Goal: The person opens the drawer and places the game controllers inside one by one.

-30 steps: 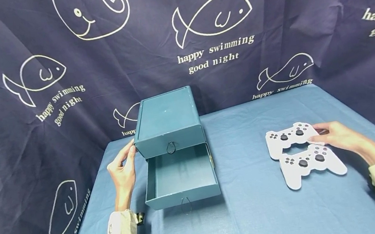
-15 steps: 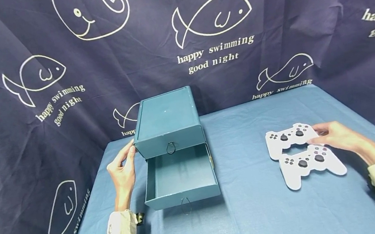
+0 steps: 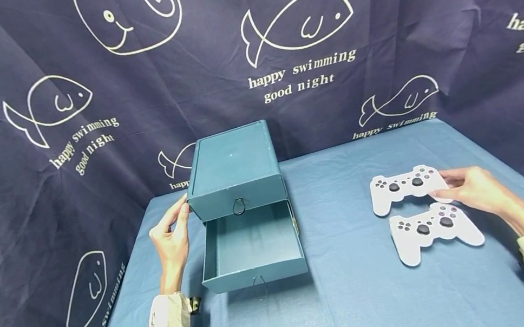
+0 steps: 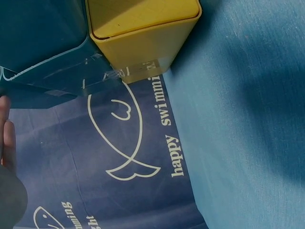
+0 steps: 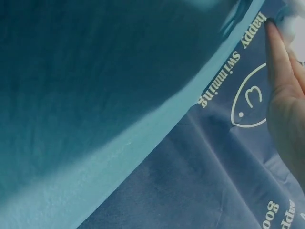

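On the left stands a teal drawer cabinet [image 3: 232,159], its lower drawer [image 3: 251,238] pulled out with nothing visible in it. My left hand [image 3: 173,240] holds the cabinet's left front corner, thumb near the front edge and fingers along the side. In the left wrist view, fingers [image 4: 7,138] reach to the teal side wall. At the right, my right hand [image 3: 478,188] pinches the right end of a white game controller [image 3: 407,185], thumb on top. A second white game controller [image 3: 434,232] lies just in front of it. The right wrist view shows the hand's edge, with the grip mostly hidden.
A yellow box [image 4: 147,36] adjoins the teal cabinet, with clear tape along the join. A blue cloth [image 3: 355,283] covers the table. Dark blue curtains [image 3: 310,114] with white fish prints stand behind and at both sides. Thin wire loops [image 3: 239,206] serve as drawer pulls.
In my right hand, the farther controller has tilted and shifted slightly away, widening its gap to the nearer one. My left hand and the cabinet have stayed put.
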`<act>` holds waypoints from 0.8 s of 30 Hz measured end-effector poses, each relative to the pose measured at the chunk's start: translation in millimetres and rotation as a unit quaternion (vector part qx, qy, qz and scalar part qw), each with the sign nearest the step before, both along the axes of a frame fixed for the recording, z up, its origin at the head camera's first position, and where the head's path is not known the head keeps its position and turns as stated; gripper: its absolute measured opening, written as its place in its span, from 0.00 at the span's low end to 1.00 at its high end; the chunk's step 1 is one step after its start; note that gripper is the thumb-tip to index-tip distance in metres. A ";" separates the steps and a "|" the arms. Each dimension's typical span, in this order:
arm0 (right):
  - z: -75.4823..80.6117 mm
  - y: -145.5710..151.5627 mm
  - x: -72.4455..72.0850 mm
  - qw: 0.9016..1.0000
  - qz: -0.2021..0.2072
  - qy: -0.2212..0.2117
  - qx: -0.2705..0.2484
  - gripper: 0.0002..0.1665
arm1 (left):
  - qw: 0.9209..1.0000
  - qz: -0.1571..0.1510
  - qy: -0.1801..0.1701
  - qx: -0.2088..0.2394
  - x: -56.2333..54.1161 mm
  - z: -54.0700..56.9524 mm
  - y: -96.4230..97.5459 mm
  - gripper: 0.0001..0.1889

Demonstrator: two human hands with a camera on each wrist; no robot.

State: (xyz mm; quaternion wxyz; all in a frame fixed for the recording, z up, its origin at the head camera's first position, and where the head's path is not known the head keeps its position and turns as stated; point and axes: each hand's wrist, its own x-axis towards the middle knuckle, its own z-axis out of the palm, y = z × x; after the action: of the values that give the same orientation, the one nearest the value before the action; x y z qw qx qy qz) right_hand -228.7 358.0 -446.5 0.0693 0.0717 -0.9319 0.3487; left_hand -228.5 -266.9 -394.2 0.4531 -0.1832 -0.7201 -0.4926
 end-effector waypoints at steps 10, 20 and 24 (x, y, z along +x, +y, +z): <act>4.4 -12.8 5.9 0.999 -0.038 0.020 0.009 0.40 | 1.000 -0.002 -0.002 0.000 0.3 0.4 0.1 0.16; 6.1 -21.8 8.8 0.998 -0.058 0.016 0.013 0.39 | 1.000 0.001 0.000 0.003 0.9 0.1 0.2 0.15; 7.2 -23.7 10.2 0.998 -0.063 0.009 0.000 0.40 | 1.000 0.003 0.001 0.001 0.9 0.6 1.1 0.15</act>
State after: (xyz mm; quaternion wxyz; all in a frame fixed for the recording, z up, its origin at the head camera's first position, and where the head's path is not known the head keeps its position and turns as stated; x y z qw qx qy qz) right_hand -218.5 334.3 -439.3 0.0997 0.0161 -0.9340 0.3426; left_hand -227.5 -265.8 -393.6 0.4559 -0.1811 -0.7196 -0.4915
